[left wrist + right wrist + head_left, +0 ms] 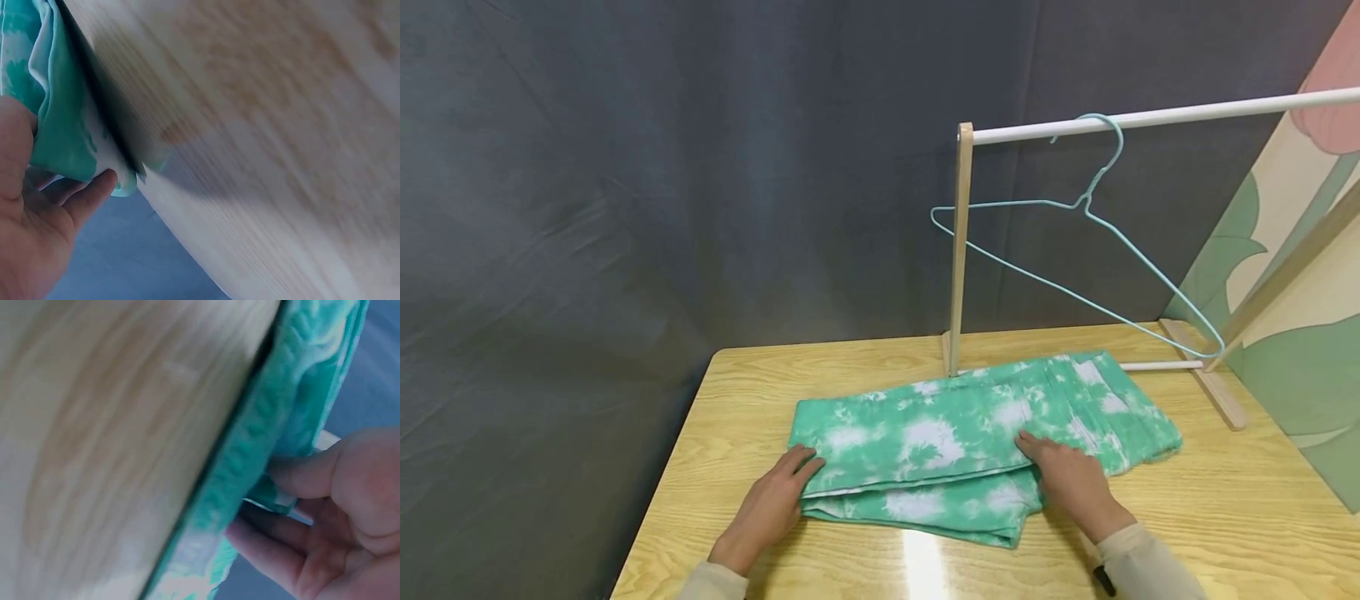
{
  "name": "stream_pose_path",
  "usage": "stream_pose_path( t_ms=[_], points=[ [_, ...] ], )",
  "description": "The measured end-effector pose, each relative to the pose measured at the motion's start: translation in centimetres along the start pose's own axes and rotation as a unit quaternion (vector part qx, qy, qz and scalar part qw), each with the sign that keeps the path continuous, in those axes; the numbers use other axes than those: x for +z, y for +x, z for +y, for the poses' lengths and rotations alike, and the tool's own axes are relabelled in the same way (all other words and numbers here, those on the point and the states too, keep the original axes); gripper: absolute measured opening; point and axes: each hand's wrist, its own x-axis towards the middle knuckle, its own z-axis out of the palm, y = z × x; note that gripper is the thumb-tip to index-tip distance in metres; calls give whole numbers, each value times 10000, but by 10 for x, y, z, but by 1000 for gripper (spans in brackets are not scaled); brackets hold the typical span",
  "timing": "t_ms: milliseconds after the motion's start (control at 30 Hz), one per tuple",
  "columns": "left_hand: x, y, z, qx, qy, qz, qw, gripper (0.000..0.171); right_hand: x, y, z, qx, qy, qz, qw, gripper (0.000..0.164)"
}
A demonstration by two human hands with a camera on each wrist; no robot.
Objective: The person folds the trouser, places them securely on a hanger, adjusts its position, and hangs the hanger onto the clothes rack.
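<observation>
A green and white tie-dye cloth (928,437) lies folded in a long strip across the table, with a lower layer (917,504) showing past its front edge. At the cloth's left end, my left hand (771,500) holds the corner; in the left wrist view the thumb and fingers (94,190) are on either side of the fabric (69,137). My right hand (1071,479) grips the front edge near the middle. Seen from the right wrist, its thumb (306,478) and fingers pinch a fold (231,462), some fingertips hidden behind the cloth.
Behind the cloth stands a wooden rack (959,250) with a white rail (1195,112). A light blue hanger (1097,217) hangs from it, its lower corner near the tabletop. Dark curtain (737,167) covers the back and left; a flower-patterned panel (1315,358) is at right.
</observation>
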Motion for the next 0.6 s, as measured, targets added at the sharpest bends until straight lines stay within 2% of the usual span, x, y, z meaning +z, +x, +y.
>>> stream_pose_path(
  t_ms=[133,233,400,500,600],
  points=[
    [-2,-3,-1,-93,-66,38,9999,67,-1,-10,-9,-6,-112,-117,9999,48],
    [-6,-4,-3,-134,-118,146,9997,68,1,-20,-16,5,-220,-37,9998,45],
    [-17,-2,-7,56,-162,397,9991,69,1,-29,-24,116,-250,71,9996,46],
    [-35,2,-9,384,-93,736,9965,69,0,-30,-30,314,-206,-46,9993,48],
    [-61,10,-13,858,36,1382,9867,65,-1,-31,-40,534,-153,-319,9979,47]
  ],
)
